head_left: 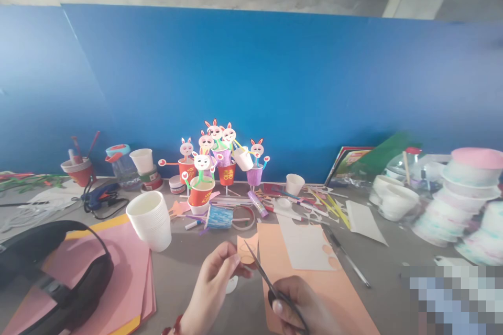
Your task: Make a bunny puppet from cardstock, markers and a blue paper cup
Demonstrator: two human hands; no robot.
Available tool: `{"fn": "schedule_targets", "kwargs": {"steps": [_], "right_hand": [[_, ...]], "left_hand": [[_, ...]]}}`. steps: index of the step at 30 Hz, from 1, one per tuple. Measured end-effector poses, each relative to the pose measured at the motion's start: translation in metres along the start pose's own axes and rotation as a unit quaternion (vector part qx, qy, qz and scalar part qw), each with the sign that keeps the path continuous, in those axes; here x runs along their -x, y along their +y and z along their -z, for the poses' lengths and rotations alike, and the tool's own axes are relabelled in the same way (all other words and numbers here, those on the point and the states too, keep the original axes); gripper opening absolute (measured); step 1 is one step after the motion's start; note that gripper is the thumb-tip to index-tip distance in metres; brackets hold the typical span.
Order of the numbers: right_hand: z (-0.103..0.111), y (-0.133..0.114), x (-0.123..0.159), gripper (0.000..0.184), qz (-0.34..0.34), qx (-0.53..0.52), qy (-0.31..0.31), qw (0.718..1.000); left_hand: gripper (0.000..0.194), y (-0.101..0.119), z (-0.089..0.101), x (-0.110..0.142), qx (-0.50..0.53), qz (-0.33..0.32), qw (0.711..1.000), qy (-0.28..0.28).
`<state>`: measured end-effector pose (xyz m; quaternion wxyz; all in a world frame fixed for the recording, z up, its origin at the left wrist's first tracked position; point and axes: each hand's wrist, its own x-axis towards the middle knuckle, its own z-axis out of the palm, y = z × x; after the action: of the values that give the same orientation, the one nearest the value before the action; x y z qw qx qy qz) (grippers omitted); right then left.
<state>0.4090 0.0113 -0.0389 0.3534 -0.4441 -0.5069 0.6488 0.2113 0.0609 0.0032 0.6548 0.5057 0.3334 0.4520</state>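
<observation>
Between the thumb and fingers of my left hand [215,281] is a small piece of orange paper [247,254] with a rounded shape drawn on it. My right hand [295,301] grips a pair of scissors [264,274], its blades pointing up and left against the orange piece. Whether the blades are parted is hard to make out. Below my left fingers a small white disc [231,285] lies on the table. A large orange sheet [314,293] lies under my right hand, with a cut white sheet [301,243] on top of it.
A stack of white paper cups [151,220] stands left, beside pink paper [129,272] and black headphones [51,282]. Rabbit-faced cup figures [202,183] stand behind. A pen [349,259] lies right, near stacked bowls [444,214]. A blue partition [275,78] closes the back.
</observation>
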Motion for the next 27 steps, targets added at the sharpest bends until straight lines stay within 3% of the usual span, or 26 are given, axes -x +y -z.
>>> {"fn": "schedule_targets", "kwargs": {"steps": [21,27], "right_hand": [[0.006,0.005,0.003,0.067,-0.013,0.021,-0.017,1.000],[0.004,0.001,0.004,0.071,-0.032,0.045,0.005,0.998]], "left_hand": [[0.028,0.003,0.003,-0.001,-0.053,-0.012,0.998,0.011],[0.028,0.000,0.005,0.000,-0.076,-0.013,0.997,0.018]]}}
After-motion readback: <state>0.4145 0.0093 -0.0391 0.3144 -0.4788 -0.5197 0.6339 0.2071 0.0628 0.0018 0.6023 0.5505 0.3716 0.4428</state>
